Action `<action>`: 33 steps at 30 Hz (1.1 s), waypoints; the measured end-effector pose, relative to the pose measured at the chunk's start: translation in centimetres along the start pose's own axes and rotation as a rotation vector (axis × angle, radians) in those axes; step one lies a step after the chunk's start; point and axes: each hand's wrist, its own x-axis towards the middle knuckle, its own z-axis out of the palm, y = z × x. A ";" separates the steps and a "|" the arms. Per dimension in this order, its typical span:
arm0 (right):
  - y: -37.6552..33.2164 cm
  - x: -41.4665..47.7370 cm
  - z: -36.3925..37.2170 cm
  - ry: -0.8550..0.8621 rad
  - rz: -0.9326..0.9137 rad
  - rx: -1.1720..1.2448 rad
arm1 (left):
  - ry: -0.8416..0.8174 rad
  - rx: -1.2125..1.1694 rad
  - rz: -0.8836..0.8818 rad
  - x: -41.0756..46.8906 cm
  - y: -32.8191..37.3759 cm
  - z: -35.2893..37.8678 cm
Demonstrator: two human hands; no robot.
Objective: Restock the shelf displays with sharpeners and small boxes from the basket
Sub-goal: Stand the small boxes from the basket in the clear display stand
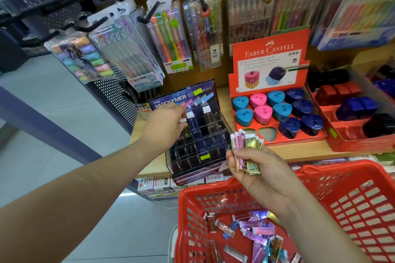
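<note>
While our left hand (166, 123) hovers over the far-left rows of the clear rack (192, 156), its grip is pinched on one small box (183, 120) at the white cap end, and the fingers hide the rest of it. Our right hand (258, 171) is nearer, above the far side of the red basket (181, 220). Its grip is clamped round a bundle of small boxes (245, 151), pink and gold, upright with their white caps fanned out on top. More loose boxes (252, 235) lie scattered on the basket floor, near us. To the right of the rack on the wooden shelf (299, 149), the red sharpener display (299, 38) holds blue, pink and dark sharpeners (263, 114), and two wells at its near left look empty.

We judge the boxes to be very light, stiff little sleeves with a glossy foil skin, so they should slide against each other easily. The fan in the right hand could spill if that grip loosens. The best hold looks to be thumb and forefinger on the cap end, which leaves the lower end free to drop straight into a cell. The cells are narrow, so a tilted box would likely catch on a divider. The sharpeners seem heavier, hard and rounded, and we would take them across their sides.
</note>
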 end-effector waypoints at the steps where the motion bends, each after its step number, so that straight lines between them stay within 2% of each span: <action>1: 0.0 0.0 0.0 0.007 -0.008 -0.024 | -0.007 0.027 0.011 0.0 0.0 0.0; 4: 0.1 0.0 0.0 0.032 -0.030 -0.108 | -0.042 0.025 -0.045 0.2 0.4 -0.8; 6: 0.1 0.0 0.0 0.056 -0.063 -0.158 | -0.018 -0.124 -0.136 0.4 1.1 -2.0; 8: 0.1 0.0 -0.1 0.069 -0.107 -0.208 | -0.060 -0.530 -0.278 0.3 2.6 -3.9; 10: 0.1 0.0 0.0 0.070 -0.155 -0.265 | -0.303 -0.932 -0.359 -0.3 4.5 -5.6; 11: 0.2 0.0 0.0 0.067 -0.175 -0.281 | -0.421 -0.999 -0.332 -0.7 5.3 -6.1; 13: 0.3 0.0 0.2 0.061 -0.206 -0.296 | -0.532 -1.034 -0.269 -1.6 6.5 -6.5; 17: 0.3 -0.1 0.3 0.095 -0.219 -0.292 | -0.547 -1.102 -0.324 -2.1 6.2 -6.4; 25: -0.2 -0.4 -0.6 0.145 -0.081 -0.248 | -0.186 -0.895 -0.453 -1.2 -1.0 -8.5; 33: 0.3 -0.3 -0.4 0.114 -0.097 -0.299 | -0.045 -0.469 -0.244 -0.7 -1.1 -5.5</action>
